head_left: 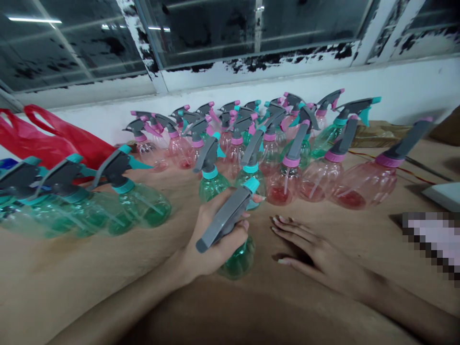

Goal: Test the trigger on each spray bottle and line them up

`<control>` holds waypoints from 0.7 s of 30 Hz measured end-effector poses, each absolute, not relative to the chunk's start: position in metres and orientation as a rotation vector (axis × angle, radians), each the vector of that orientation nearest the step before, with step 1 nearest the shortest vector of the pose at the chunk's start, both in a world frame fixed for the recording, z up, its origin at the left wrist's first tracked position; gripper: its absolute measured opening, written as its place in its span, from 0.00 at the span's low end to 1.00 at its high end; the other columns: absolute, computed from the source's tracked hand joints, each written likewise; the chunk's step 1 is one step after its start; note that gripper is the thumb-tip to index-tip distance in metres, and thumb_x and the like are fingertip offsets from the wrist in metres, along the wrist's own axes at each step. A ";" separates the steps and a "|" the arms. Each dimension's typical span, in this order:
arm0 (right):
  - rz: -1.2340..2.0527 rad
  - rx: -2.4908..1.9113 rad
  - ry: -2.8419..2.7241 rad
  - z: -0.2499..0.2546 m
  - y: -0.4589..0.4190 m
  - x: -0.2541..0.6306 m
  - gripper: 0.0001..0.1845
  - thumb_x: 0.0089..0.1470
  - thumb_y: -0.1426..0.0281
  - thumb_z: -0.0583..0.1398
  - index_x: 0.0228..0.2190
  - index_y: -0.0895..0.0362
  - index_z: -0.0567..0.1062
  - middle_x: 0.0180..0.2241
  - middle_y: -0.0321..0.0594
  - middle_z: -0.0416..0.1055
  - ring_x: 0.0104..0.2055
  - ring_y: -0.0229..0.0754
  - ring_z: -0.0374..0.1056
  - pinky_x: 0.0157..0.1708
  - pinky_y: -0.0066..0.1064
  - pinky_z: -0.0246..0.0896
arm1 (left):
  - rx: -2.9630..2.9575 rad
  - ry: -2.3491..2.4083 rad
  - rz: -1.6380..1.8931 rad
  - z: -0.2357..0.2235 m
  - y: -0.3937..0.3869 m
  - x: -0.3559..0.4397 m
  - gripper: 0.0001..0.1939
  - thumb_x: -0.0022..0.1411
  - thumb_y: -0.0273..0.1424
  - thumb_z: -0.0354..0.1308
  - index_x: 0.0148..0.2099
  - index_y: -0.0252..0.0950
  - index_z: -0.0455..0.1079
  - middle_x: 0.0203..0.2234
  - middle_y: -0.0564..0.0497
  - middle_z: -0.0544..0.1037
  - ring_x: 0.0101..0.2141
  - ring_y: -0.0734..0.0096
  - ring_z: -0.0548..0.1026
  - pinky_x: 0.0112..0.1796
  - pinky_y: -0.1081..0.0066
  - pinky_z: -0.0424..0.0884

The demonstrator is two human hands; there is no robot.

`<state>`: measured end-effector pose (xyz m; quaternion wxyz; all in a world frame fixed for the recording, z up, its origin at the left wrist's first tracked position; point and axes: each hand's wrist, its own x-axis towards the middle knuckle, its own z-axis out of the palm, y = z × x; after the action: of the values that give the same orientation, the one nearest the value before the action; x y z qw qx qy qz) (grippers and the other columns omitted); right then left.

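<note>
My left hand [215,239] is wrapped round the neck of a green spray bottle [239,261] with a grey head and a turquoise nozzle. The bottle is upright, low over or on the table; its collar is hidden by my fingers. My right hand [312,247] rests palm down on the wood to the right of it, fingers stretched out, holding nothing. Just beyond stand another green spray bottle [212,184] and a pink spray bottle [283,184] with red liquid at its bottom.
Several more pink and green spray bottles [179,148] crowd the table [108,278] towards the wall. A row of green bottles [151,206] stands at left before a red plastic bag [68,139]. At right are a cardboard box [377,134] and a blurred-out object [434,237].
</note>
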<state>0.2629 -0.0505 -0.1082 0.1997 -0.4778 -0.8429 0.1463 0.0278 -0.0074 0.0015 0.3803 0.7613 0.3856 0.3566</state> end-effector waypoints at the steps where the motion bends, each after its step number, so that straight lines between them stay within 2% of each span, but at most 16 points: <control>1: 0.413 -1.332 -2.350 -0.108 -0.051 0.263 0.30 0.57 0.57 0.54 0.59 0.50 0.57 0.60 0.39 0.57 0.62 0.47 0.51 0.59 0.46 0.50 | 1.941 0.983 0.909 0.001 -0.007 0.028 0.18 0.49 0.25 0.53 0.44 0.40 0.69 0.28 0.52 0.74 0.25 0.70 0.72 0.29 0.71 0.71; 7: 0.401 -1.349 -2.352 -0.108 -0.051 0.263 0.30 0.57 0.57 0.55 0.59 0.50 0.57 0.60 0.39 0.57 0.62 0.47 0.51 0.59 0.47 0.51 | 1.965 0.990 0.950 0.002 -0.009 0.027 0.17 0.49 0.25 0.52 0.42 0.41 0.68 0.26 0.53 0.72 0.25 0.70 0.71 0.28 0.71 0.70; 13: 0.407 -1.341 -2.324 -0.107 -0.052 0.262 0.30 0.56 0.58 0.55 0.59 0.49 0.58 0.60 0.39 0.58 0.62 0.47 0.52 0.59 0.47 0.51 | 2.071 1.031 0.895 0.006 -0.008 0.025 0.09 0.51 0.29 0.51 0.37 0.40 0.66 0.21 0.56 0.68 0.21 0.71 0.66 0.26 0.70 0.67; 19: 0.408 -1.354 -2.353 -0.106 -0.052 0.262 0.30 0.57 0.57 0.54 0.59 0.50 0.57 0.60 0.39 0.56 0.62 0.47 0.51 0.59 0.46 0.50 | 2.069 0.976 0.943 0.009 -0.008 0.025 0.05 0.49 0.27 0.50 0.32 0.40 0.64 0.27 0.54 0.72 0.28 0.67 0.72 0.30 0.69 0.68; 21: 0.412 -1.355 -2.352 -0.106 -0.051 0.263 0.30 0.56 0.57 0.55 0.59 0.50 0.58 0.60 0.38 0.56 0.62 0.47 0.51 0.60 0.46 0.50 | 2.070 0.987 0.940 0.008 -0.008 0.024 0.05 0.50 0.28 0.51 0.32 0.40 0.65 0.26 0.54 0.72 0.27 0.67 0.72 0.30 0.68 0.68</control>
<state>0.2627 -0.0512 -0.1064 0.1965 -0.4839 -0.8400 0.1470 0.0238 -0.0082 0.0077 0.3258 0.7896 0.3765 0.3586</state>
